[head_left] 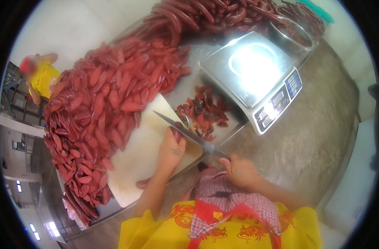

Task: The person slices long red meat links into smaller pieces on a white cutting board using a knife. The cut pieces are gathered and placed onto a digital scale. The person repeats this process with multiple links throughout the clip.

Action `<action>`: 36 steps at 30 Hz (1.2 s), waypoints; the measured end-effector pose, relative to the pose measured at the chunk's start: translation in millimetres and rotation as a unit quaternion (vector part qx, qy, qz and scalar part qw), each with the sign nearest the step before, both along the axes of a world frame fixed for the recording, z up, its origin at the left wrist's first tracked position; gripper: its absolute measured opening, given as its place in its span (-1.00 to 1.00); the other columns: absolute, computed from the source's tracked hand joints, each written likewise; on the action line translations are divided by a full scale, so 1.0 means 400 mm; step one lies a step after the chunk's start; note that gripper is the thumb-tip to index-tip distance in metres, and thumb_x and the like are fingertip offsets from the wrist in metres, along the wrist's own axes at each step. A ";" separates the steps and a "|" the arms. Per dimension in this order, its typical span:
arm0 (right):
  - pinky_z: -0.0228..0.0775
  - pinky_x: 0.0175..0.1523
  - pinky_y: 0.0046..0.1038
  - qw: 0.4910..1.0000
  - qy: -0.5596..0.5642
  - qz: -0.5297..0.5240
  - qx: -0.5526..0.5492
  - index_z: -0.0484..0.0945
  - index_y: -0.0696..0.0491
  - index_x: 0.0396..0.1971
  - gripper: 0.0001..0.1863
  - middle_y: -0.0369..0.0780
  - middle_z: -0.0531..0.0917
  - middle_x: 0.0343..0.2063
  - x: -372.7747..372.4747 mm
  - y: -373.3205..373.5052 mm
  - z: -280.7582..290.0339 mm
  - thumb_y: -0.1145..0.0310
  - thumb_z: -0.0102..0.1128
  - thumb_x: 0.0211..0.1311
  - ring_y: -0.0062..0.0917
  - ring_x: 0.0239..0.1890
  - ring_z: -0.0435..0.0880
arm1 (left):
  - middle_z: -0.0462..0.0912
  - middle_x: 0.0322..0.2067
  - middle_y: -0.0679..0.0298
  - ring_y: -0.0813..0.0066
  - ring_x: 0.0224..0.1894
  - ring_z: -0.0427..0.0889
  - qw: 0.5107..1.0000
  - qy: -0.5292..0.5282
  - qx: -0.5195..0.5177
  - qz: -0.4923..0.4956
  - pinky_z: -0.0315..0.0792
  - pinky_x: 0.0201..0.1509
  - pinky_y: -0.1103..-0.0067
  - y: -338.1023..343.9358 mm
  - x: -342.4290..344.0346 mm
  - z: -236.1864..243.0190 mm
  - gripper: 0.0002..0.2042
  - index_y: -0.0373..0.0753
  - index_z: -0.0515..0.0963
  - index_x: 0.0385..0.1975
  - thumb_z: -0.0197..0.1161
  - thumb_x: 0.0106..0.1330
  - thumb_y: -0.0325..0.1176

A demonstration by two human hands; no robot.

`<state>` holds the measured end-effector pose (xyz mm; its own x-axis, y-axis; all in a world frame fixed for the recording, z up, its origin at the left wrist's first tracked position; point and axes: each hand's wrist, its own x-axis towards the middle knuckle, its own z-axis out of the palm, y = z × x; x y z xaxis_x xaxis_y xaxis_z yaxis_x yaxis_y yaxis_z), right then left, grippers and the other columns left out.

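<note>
A heap of sliced red sausage (pixel 102 103) crowds the white cutting board (pixel 142 162) on the table (pixel 305 137); the right hand (pixel 239 170) grips a knife (pixel 189 133) as the left hand (pixel 171 150) pinches a sausage (pixel 177 135) under its blade.

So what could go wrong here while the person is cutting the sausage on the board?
1. The left hand pins a sausage piece right beside the knife blade, so a slip might cut the fingers.
2. The heap of cut sausages crowds the white cutting board; pieces might slide under the blade.
</note>
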<state>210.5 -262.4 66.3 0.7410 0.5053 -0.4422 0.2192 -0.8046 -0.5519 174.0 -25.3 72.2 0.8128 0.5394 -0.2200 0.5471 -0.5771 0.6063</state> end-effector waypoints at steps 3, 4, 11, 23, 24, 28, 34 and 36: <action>0.45 -0.09 0.00 0.998 0.028 0.005 -0.050 0.51 0.25 -0.29 -0.33 0.20 0.63 -0.33 0.018 -0.055 0.040 -0.14 -0.28 0.44 0.14 -0.25 0.62 | 0.57 -0.25 -0.24 -0.28 -0.14 0.54 1.000 -0.006 -0.007 -0.006 0.39 -0.07 0.11 0.017 0.000 -0.008 -0.62 -0.30 0.30 0.03 0.10 0.28 -0.25; 0.44 -0.07 -0.01 0.998 0.057 0.016 -0.026 0.53 0.26 -0.32 -0.32 0.21 0.62 -0.32 0.028 -0.063 0.046 -0.14 -0.29 0.45 0.15 -0.23 0.61 | 0.57 -0.24 -0.24 -0.28 -0.13 0.54 1.000 -0.010 -0.005 -0.008 0.39 -0.06 0.11 0.021 0.001 -0.013 -0.62 -0.29 0.30 0.03 0.10 0.29 -0.25; 0.44 -0.07 -0.11 0.992 0.108 0.046 0.043 0.55 0.28 -0.56 -0.21 0.08 0.59 -0.58 0.116 0.019 -0.002 -0.17 -0.37 0.45 0.03 -0.37 0.63 | 0.57 -0.23 -0.26 -0.28 -0.14 0.56 0.999 -0.015 0.016 -0.026 0.41 -0.05 0.14 0.024 -0.003 -0.034 -0.55 -0.31 0.27 0.10 0.12 0.28 -0.22; 0.41 0.03 -0.06 0.984 0.159 -0.056 0.056 0.58 0.37 -0.50 -0.04 0.27 0.61 -0.43 0.141 -0.082 0.040 -0.33 -0.45 0.38 0.14 -0.15 0.60 | 0.60 -0.26 -0.27 -0.22 -0.14 0.61 0.996 0.037 0.075 -0.042 0.46 -0.05 0.21 0.088 -0.039 -0.013 -0.44 -0.36 0.26 0.00 0.31 0.14 -0.13; 0.41 0.02 -0.06 0.987 0.136 -0.052 0.065 0.58 0.37 -0.50 -0.04 0.28 0.60 -0.43 0.135 -0.090 0.045 -0.33 -0.45 0.38 0.15 -0.15 0.60 | 0.61 -0.26 -0.25 -0.21 -0.15 0.62 0.995 0.039 0.066 -0.064 0.47 -0.05 0.22 0.096 -0.050 -0.001 -0.43 -0.34 0.27 0.00 0.32 0.13 -0.12; 0.40 0.02 -0.06 0.989 0.126 -0.016 0.080 0.58 0.36 -0.45 -0.07 0.28 0.60 -0.37 0.132 -0.106 0.065 -0.31 -0.45 0.39 0.20 -0.13 0.57 | 0.65 -0.24 -0.12 -0.13 -0.19 0.64 0.980 0.090 0.051 -0.171 0.49 -0.07 0.27 0.140 -0.087 0.057 -0.46 -0.25 0.41 -0.01 0.39 0.09 -0.08; 0.38 0.07 -0.07 0.988 0.142 0.031 0.060 0.59 0.34 -0.40 -0.08 0.26 0.60 -0.31 0.131 -0.071 0.043 -0.30 -0.46 0.40 0.14 -0.10 0.57 | 0.63 -0.22 0.00 -0.04 -0.14 0.58 0.977 0.005 0.115 -0.181 0.44 -0.04 0.25 0.118 -0.124 0.047 -0.49 -0.22 0.55 -0.01 0.39 0.10 -0.05; 0.37 0.08 -0.07 0.987 0.136 0.063 0.055 0.59 0.34 -0.39 -0.07 0.26 0.60 -0.31 0.125 -0.050 0.029 -0.31 -0.47 0.40 0.13 -0.10 0.58 | 0.62 -0.28 0.02 -0.03 -0.19 0.57 0.969 -0.028 0.208 -0.127 0.43 -0.08 0.23 0.095 -0.147 0.016 -0.49 -0.25 0.56 -0.09 0.41 0.06 -0.02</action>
